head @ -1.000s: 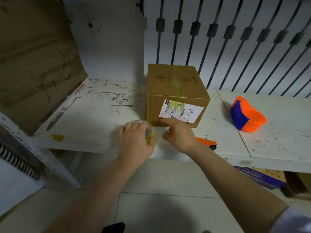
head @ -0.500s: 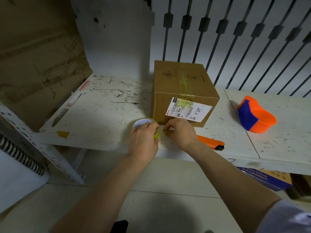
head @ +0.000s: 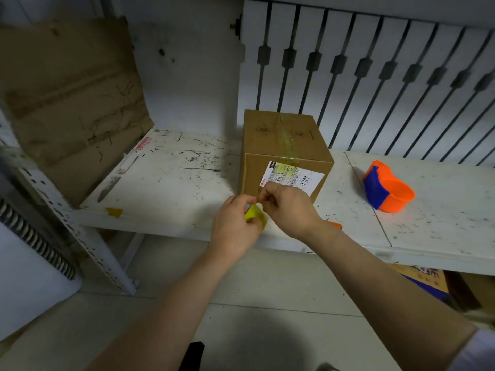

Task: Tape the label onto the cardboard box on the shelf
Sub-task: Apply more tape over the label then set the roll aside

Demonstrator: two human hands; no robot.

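At frame centre, the left hand [head: 235,223] grips a yellowish tape roll [head: 254,214]; the right hand [head: 288,207], off the label [head: 290,178] since a second ago, pinches at the roll's edge. Cardboard box [head: 284,145] sits on the shelf [head: 171,188]. Judged: tape end being freed; nothing applied yet.

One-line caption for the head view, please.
Left hand grips tape roll; right hand picks at its end before the labelled box.

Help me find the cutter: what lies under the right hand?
Only an orange tip peeks out from under the right hand on the shelf. The hand covers the rest, so I cannot name it.
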